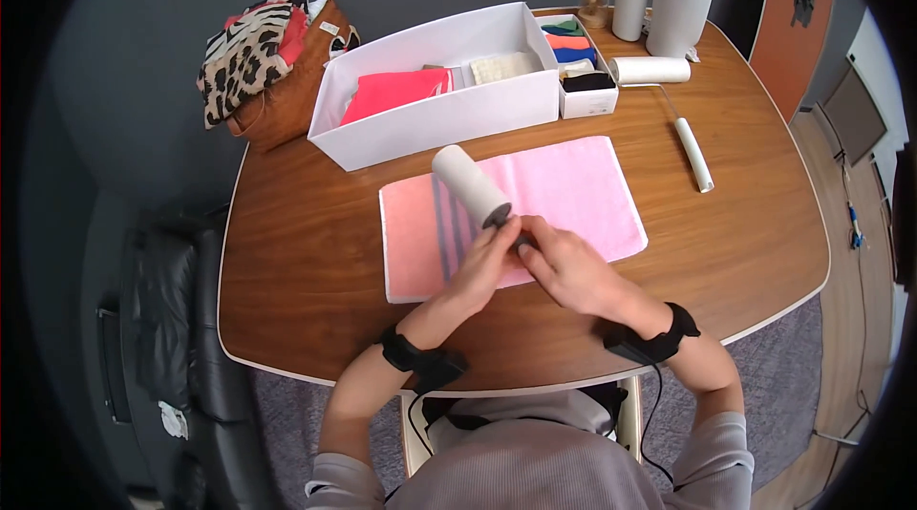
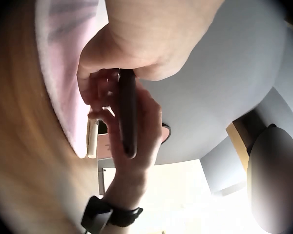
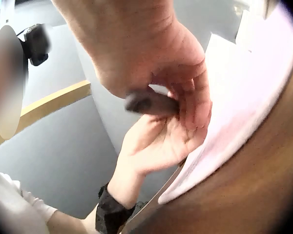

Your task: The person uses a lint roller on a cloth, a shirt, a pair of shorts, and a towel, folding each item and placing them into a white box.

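A lint roller (image 1: 471, 183) with a white sleeve and dark handle (image 2: 129, 117) is held tilted over a pink towel (image 1: 564, 190). The left hand (image 1: 485, 266) grips it near the sleeve's dark end, fingers curled. Close beside it the right hand (image 1: 576, 273) curls its fingers round the handle (image 3: 154, 103). Both hands' fingers meet, hiding part of the handle. The towel lies flat, with an orange part and grey stripes at its left.
Behind the towel stand a long white box (image 1: 449, 123) holding folded cloths and a smaller box (image 1: 589, 105). At right lies another roller (image 1: 651, 70) with a white handle (image 1: 693, 156). A brown bag (image 1: 304, 80) with clothes is back left; a white cylinder (image 1: 630, 6) stands back right.
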Demonstrator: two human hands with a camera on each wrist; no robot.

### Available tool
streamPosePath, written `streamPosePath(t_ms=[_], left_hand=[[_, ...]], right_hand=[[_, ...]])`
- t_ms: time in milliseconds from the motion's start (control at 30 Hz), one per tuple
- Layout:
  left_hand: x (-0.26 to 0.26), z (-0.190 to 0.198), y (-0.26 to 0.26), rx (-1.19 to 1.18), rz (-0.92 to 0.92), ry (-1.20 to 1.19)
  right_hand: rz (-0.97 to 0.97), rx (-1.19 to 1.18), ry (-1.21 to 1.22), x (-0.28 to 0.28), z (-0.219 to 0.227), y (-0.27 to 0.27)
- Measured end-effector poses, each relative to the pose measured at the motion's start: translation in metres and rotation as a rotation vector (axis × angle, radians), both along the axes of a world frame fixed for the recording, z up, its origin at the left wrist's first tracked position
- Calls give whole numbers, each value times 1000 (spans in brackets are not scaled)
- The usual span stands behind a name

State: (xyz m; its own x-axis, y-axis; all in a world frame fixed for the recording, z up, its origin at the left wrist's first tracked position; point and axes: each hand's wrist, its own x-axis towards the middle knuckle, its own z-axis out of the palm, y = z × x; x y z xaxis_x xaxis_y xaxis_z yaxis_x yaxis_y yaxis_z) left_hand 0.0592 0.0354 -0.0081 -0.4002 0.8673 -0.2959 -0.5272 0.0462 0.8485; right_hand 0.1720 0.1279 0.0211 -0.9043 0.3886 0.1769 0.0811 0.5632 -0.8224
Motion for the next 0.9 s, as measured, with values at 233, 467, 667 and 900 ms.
streamPosePath(t_ms=[233,467,667,900], left_hand=[[-36,19,-59,-244,-90,185],[-14,1,-81,-784,-16,1465],[-32,14,-84,-1053,-47,1481],[-94,-4,-121,-1175,88,1483]], right_hand=[[80,466,-149,5,-11,65],[275,640,-706,-30,-16,46],[220,575,-906,-34,-3,30],[209,577,-929,-35,-2,26]])
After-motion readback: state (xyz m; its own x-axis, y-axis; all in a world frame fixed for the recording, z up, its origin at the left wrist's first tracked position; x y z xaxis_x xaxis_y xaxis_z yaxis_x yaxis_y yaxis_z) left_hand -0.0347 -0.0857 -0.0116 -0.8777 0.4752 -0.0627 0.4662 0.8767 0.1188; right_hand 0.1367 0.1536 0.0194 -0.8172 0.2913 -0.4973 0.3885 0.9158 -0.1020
